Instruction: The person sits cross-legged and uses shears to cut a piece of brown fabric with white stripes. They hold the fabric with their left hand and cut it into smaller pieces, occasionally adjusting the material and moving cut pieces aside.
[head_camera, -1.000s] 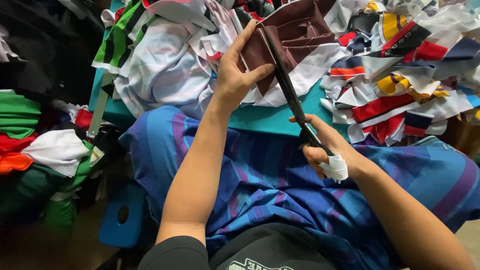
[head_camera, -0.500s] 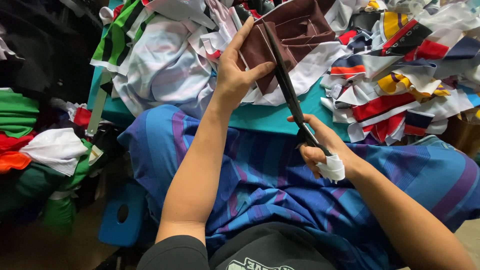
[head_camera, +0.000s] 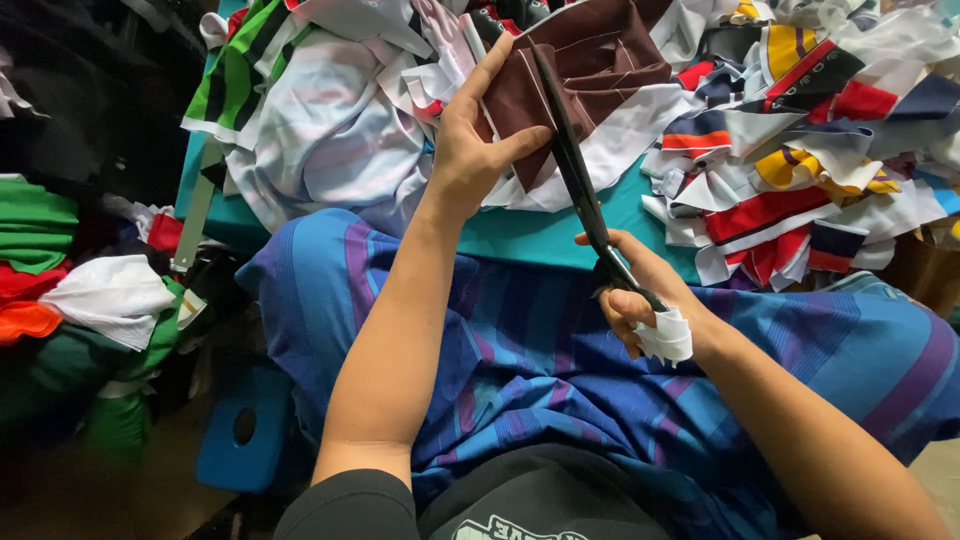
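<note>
over teal table (head_camera: 560, 235) — left hand (head_camera: 475, 150) pinching brown fabric (head_camera: 590, 70), right hand (head_camera: 640, 295) gripping scissors (head_camera: 575, 170)

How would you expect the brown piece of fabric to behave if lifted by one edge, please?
Probably floppy: the brown fabric already folds and creases in the left hand. Likely light, since a thumb-and-finger grip holds it up. Its sheen hints it may slip.

Soft, even daylight on a sharp centre; the left edge falls dim, blurred and slightly stretched.
</note>
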